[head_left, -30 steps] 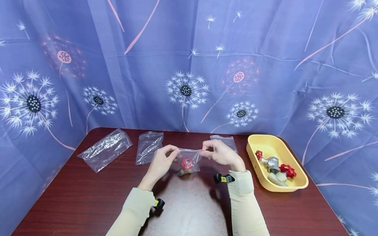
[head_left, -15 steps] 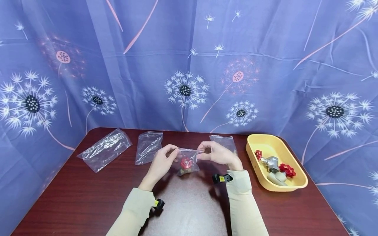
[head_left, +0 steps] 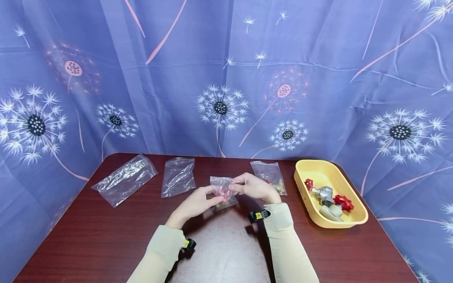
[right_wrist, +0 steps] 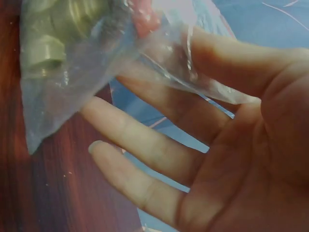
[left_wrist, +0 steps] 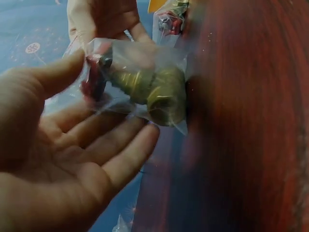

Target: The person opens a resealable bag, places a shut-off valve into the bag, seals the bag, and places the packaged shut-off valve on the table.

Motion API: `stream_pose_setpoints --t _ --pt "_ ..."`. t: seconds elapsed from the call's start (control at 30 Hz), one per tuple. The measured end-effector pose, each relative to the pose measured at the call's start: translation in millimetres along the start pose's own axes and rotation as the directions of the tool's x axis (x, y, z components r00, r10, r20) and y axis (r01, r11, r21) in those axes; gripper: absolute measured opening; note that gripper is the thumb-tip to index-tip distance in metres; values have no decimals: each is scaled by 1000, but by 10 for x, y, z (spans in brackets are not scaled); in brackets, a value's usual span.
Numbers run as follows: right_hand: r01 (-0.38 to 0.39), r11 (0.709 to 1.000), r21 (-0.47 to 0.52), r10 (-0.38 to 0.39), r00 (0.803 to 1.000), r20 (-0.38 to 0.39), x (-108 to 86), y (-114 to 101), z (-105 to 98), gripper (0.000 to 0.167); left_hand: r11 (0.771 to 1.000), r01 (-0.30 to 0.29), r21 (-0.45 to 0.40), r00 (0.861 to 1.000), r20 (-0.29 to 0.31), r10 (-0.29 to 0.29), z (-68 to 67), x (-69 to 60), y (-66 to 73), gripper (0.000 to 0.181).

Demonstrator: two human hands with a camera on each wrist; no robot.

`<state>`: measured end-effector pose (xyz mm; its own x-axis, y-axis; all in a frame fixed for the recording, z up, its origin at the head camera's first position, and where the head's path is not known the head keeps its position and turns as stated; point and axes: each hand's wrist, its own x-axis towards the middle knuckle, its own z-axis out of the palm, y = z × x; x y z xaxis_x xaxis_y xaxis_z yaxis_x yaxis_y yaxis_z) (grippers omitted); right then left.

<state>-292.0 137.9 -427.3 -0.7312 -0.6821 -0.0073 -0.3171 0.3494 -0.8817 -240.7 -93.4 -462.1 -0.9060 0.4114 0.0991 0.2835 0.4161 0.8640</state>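
Observation:
A clear zip bag [head_left: 230, 202] with a valve inside is between both hands, just over the table's middle. Through the plastic show the valve's brass body [left_wrist: 166, 96] and red handwheel [left_wrist: 95, 79]. My left hand [head_left: 196, 202] lies at the bag's left side. Its thumb touches the plastic by the handwheel, while its other fingers [left_wrist: 123, 154] stretch fairly straight behind and under the bag. At the upper right of the bag, my right hand [head_left: 255, 186] pinches the plastic between thumb and index finger; its remaining fingers [right_wrist: 140, 130] are spread out.
Right of the hands stands a yellow tray [head_left: 357, 192] holding several valves with red handwheels. Behind the right hand lies another zip bag [head_left: 270, 173] with red and brass parts. Two flat clear bags [head_left: 125, 179] lie at the back left. A patterned curtain [head_left: 177, 78] borders the table.
Both hands have left the bag's zip edge. The left hand has moved down to the bag's side by the handwheel; the right has shifted left and grips lower. The bag now tilts.

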Motion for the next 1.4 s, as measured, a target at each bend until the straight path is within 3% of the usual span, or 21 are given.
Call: stream_pose_setpoints --t 0.13,0.3,0.47,0.6,0.73,0.83,1.03,1.13,1.4 --pt "-43 996 73 47 997 -62 -7 -25 28 17 999 17 27 999 -36 -16 55 15 -28 36" --pt "-76 995 65 85 987 -140 -16 -19 12 17 999 30 26 998 -59 -29 125 81 13 36" --pt "-120 981 155 145 976 -163 -24 -27 -114 20 992 51 -119 998 -34 -55 133 238 126 33" --pt "-182 966 186 216 960 -181 17 -56 -319 20 959 101 -266 994 -14 -108 140 446 216 32" --pt "-261 954 150 287 940 -186 95 -79 -528 21 935 149 -321 988 2 -157 137 676 253 32" --pt "-326 936 135 346 923 -168 157 -83 -647 24 915 200 -351 978 16 -208 142 837 244 32" --pt "-412 896 165 433 894 -118 315 10 -746 30 866 313 -389 943 14 -334 158 1078 151 35" --pt "-442 883 156 460 882 -105 383 69 -753 31 857 346 -383 928 3 -373 172 1143 108 35" --pt "-550 814 185 570 818 -78 530 180 -738 27 831 382 -403 907 -7 -420 232 1208 63 28"
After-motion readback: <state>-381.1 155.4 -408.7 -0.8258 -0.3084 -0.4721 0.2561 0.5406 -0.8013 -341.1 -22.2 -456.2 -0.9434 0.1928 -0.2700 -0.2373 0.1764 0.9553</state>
